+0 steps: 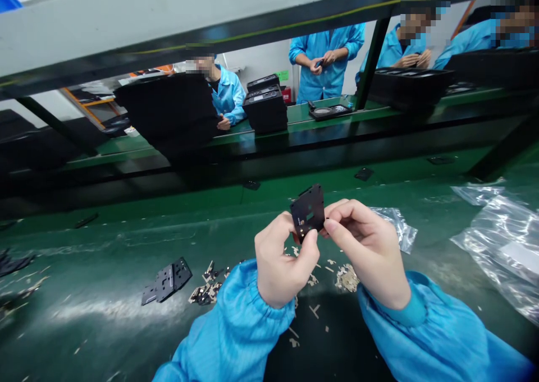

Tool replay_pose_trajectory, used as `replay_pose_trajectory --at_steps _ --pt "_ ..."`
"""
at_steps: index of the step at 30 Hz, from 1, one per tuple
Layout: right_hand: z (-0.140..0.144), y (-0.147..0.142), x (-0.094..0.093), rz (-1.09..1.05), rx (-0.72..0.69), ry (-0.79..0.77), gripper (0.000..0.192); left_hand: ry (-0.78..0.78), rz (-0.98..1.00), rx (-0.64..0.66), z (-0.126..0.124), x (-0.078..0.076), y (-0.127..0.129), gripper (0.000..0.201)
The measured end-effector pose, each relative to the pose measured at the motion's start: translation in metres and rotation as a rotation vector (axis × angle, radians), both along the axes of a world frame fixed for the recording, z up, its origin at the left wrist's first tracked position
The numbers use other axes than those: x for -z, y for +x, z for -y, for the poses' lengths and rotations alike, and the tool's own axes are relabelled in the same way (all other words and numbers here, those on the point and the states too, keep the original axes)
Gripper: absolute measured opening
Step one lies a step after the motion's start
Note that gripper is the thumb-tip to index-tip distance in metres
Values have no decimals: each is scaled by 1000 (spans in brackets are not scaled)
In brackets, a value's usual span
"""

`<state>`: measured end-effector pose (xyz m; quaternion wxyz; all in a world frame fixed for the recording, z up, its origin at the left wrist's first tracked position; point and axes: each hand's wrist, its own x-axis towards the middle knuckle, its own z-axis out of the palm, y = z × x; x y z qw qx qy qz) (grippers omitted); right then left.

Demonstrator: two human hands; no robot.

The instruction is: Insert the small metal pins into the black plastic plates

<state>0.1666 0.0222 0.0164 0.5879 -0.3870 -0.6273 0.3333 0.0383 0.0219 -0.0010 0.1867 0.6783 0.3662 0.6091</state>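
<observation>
My left hand [286, 258] grips a thin black plastic plate [309, 211] with cut-outs and small metallic spots, thumb across its lower edge. My right hand [366, 247] is at the plate's right edge, thumb and forefinger pinched together. A tiny dark bit shows at those fingertips, too small to name. Below the hands lie scattered pale cut pieces [347, 278] in a loose heap. Left of my left sleeve is a pile of small dark and gold-coloured parts [205, 292]. Farther left, several similar black plates [168, 281] overlap on the green bench.
Clear plastic bags [501, 247] lie on the right of the green bench mat [105, 309]. Beyond it, a shelf bar [210, 28] crosses above. Stacks of black trays [265, 107] stand on the far bench, where several people in blue coats [328, 62] are.
</observation>
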Motion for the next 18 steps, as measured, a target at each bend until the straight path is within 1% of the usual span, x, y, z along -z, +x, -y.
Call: replay_pose_trajectory --at_steps 2,6,9,12,18 --pt "0 1 0 -20 -20 -17 13 8 1 -3 -1 0 0 15" --pt "-1 3 0 -102 -105 -82 13 35 -19 -17 -2 -2 -1 14" --pt "-3 4 0 -131 -120 -110 13 90 -44 -21 -4 -5 -1 15" --pt "-4 3 -1 -110 -102 -106 12 119 -51 -22 -4 -7 -1 16" --pt "1 -1 -3 9 7 -26 11 -15 -3 -5 0 -4 -2 8"
